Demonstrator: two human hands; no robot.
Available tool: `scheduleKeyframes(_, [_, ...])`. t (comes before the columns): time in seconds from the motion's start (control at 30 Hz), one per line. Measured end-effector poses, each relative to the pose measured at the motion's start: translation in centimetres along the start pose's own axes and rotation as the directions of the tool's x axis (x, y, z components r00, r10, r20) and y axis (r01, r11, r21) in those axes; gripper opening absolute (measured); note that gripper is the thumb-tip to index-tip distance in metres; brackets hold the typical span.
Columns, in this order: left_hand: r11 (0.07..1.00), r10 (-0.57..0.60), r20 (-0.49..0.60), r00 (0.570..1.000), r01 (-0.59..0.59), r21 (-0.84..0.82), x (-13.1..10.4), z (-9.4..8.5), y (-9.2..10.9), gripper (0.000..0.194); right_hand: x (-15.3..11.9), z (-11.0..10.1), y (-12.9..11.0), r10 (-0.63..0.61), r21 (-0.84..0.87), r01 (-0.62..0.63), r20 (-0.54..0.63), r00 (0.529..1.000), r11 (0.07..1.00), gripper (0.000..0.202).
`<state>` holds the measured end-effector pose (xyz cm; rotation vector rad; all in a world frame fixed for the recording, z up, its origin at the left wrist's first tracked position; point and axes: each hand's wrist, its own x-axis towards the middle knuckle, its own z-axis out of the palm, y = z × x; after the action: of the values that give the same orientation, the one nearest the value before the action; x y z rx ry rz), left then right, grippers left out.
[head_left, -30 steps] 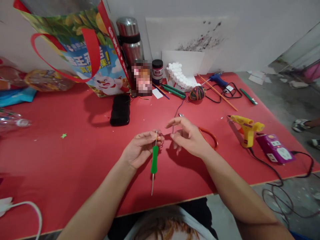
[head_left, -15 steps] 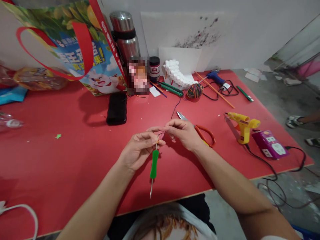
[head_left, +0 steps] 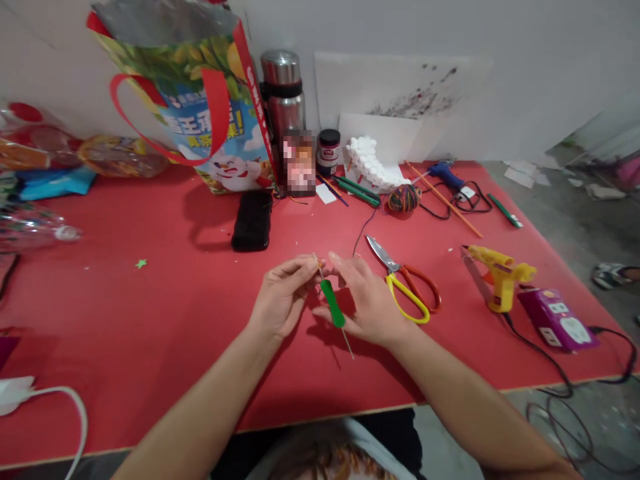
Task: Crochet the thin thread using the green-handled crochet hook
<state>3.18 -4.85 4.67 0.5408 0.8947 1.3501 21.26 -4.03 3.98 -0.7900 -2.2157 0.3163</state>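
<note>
Near the front middle of the red table, my left hand (head_left: 283, 293) pinches the thin upper shaft of a green-handled tool (head_left: 333, 303), where a tiny orange piece shows at the fingertips. The tool slants down to the right, its lower metal tip pointing toward the table's front edge. My right hand (head_left: 367, 300) is beside the green handle with thumb and fingers apart. A dark thread (head_left: 359, 235) runs from the multicoloured yarn ball (head_left: 404, 198) down toward my fingers. Scissors (head_left: 400, 273) with red and yellow handles lie just right of my right hand.
On the red table (head_left: 150, 333), a black phone (head_left: 251, 221) lies behind my hands. A bag (head_left: 200, 120), flask (head_left: 283, 93), dark jar (head_left: 329, 152) and white bead-like model (head_left: 373, 167) stand at the back. Rightward are a yellow glue gun (head_left: 500, 273) and purple box (head_left: 557, 319).
The green tool has tilted, its lower tip swinging right. My right hand's fingers have opened and moved down beside the handle. The view has shifted, uncovering more of the scissors.
</note>
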Motion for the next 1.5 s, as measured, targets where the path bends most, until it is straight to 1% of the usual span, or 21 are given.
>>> scheduleKeyframes(0.07, [0.994,0.092,0.026,0.995,-0.093,0.049,-0.2,0.1,-0.1,0.012,0.2,-0.1,-0.6,-0.13,-0.1,0.121,-0.084,0.988,0.988,0.077])
scheduleKeyframes(0.13, [0.973,0.188,0.05,0.981,-0.193,0.124,-0.4,0.1,-0.2,0.008,0.3,-0.1,-0.8,-0.204,-0.166,0.18,-0.138,0.969,0.97,0.065])
scheduleKeyframes(0.17, [0.96,0.224,0.068,0.972,-0.232,0.156,-0.5,0.1,-0.2,0.009,0.3,-0.2,-0.8,-0.214,-0.177,0.187,-0.15,0.965,0.966,0.06])
scheduleKeyframes(0.23, [0.944,0.252,0.106,0.962,-0.268,0.193,-0.6,0.0,-0.2,0.012,0.2,-0.2,-0.6,-0.19,-0.143,0.166,-0.17,0.967,0.976,0.054])
scheduleKeyframes(0.3, [0.949,0.236,0.127,0.964,-0.256,0.184,-0.6,0.0,-0.1,0.013,0.0,-0.3,-0.4,-0.142,-0.061,0.133,-0.194,0.971,0.989,0.052])
scheduleKeyframes(0.37, [0.96,0.211,0.124,0.97,-0.229,0.161,-0.5,-0.1,0.0,0.011,-0.1,-0.2,-0.3,-0.1,0.027,0.108,-0.202,0.974,0.994,0.051])
scheduleKeyframes(0.47, [0.967,0.19,0.105,0.976,-0.205,0.153,-0.5,-0.1,0.2,0.01,-0.1,0.0,-0.3,-0.085,0.099,0.105,-0.182,0.98,0.99,0.052])
scheduleKeyframes(0.63, [0.968,0.177,0.098,0.979,-0.191,0.165,-0.6,-0.2,0.3,0.008,0.0,-0.1,-0.3,-0.103,0.081,0.118,-0.166,0.981,0.99,0.053])
scheduleKeyframes(0.73, [0.963,0.172,0.086,0.981,-0.186,0.193,-0.5,-0.2,0.2,0.01,-0.3,-0.1,0.0,-0.126,0.07,0.137,-0.147,0.981,0.988,0.055])
scheduleKeyframes(0.8, [0.958,0.18,0.081,0.98,-0.194,0.21,-0.4,-0.2,0.2,0.011,-0.5,0.0,0.2,-0.144,0.087,0.157,-0.137,0.98,0.984,0.058])
scheduleKeyframes(0.9, [0.95,0.191,0.113,0.975,-0.213,0.228,-0.3,-0.3,0.2,0.007,-0.5,0.0,0.3,-0.17,0.128,0.188,-0.133,0.976,0.974,0.061])
scheduleKeyframes(1.1, [0.935,0.192,0.172,0.966,-0.233,0.268,-0.4,-0.5,0.3,0.006,-0.2,-0.3,-0.1,-0.14,0.113,0.157,-0.149,0.979,0.981,0.058])
scheduleKeyframes(1.23, [0.922,0.207,0.195,0.959,-0.258,0.29,-0.7,-0.3,0.6,0.007,-0.2,-0.3,-0.2,-0.15,0.113,0.169,-0.162,0.975,0.979,0.057])
scheduleKeyframes(1.37, [0.888,0.215,0.198,0.956,-0.276,0.369,-1.1,-0.2,1.1,0.005,-0.3,-0.4,-0.1,-0.138,0.101,0.155,-0.158,0.978,0.983,0.058])
scheduleKeyframes(1.5, [0.878,0.241,0.192,0.951,-0.298,0.375,-1.1,-0.2,1.3,0.005,-0.3,-0.4,-0.1,-0.14,0.092,0.154,-0.146,0.979,0.984,0.057])
